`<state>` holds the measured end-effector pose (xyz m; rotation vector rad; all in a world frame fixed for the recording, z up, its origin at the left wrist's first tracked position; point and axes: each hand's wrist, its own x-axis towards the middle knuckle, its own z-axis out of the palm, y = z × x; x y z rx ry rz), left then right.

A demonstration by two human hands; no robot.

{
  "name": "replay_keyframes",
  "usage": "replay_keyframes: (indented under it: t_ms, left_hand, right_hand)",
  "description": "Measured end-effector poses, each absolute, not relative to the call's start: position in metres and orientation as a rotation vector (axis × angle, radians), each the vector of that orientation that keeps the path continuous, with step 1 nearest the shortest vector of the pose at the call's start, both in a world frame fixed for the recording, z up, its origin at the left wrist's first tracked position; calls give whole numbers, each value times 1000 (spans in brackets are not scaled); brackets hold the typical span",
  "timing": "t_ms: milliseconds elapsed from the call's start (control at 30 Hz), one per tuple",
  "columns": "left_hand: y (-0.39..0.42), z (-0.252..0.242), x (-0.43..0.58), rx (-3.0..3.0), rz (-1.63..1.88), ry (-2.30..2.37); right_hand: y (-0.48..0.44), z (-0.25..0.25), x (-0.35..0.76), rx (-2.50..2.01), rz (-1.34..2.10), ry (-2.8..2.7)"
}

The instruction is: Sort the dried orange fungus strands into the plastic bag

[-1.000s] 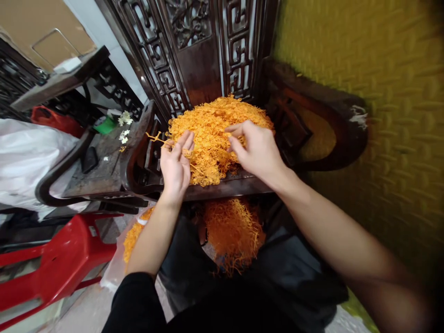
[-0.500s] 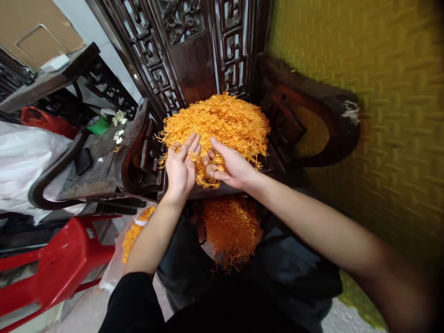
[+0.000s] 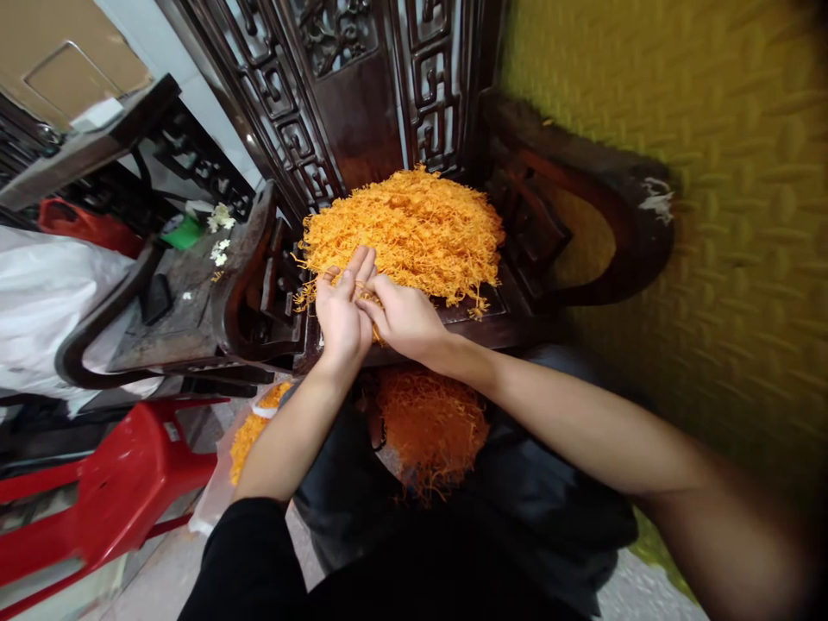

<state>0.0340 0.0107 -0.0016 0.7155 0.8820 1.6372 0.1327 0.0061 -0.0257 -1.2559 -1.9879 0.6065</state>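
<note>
A big heap of thin orange knotted cords (image 3: 414, 228) lies on the seat of a dark carved wooden chair (image 3: 472, 323). In front of the heap, my left hand (image 3: 344, 315) is palm up, its fingers partly stretched and a few of the orange cords across them. My right hand (image 3: 407, 317) reaches over from the right, touching the left fingers. Its thumb and fingertips are pinched together on cords at the left palm. The ends between the hands are largely hidden by the fingers.
Darker orange strands (image 3: 433, 431) hang below the seat between my legs. On the left are a red plastic chair (image 3: 129, 483), a clear bag of orange cords (image 3: 249, 440) and another wooden chair (image 3: 174, 315) with small white flowers (image 3: 221, 217). A yellow textured surface (image 3: 730, 172) borders the right.
My right hand has moved left and turned over, from palm up and apart to pinching against my left hand. The left hand has shifted slightly right.
</note>
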Motion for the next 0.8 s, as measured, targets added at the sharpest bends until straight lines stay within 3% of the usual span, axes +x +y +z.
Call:
replay_keyframes:
  t_ms: [233, 367, 600, 800]
  left_hand:
    - [45, 12, -18, 629, 1742, 935]
    - [41, 28, -40, 507, 1636, 789]
    - [7, 40, -41, 598, 1491, 669]
    - [0, 34, -31, 724, 1338, 647]
  right_hand:
    - [-19, -26, 124, -1021, 675, -1934]
    - [-15, -18, 141, -907, 838, -1757]
    - [6, -12, 169, -942, 1410, -1256]
    - [3, -14, 156, -777, 1757, -1256]
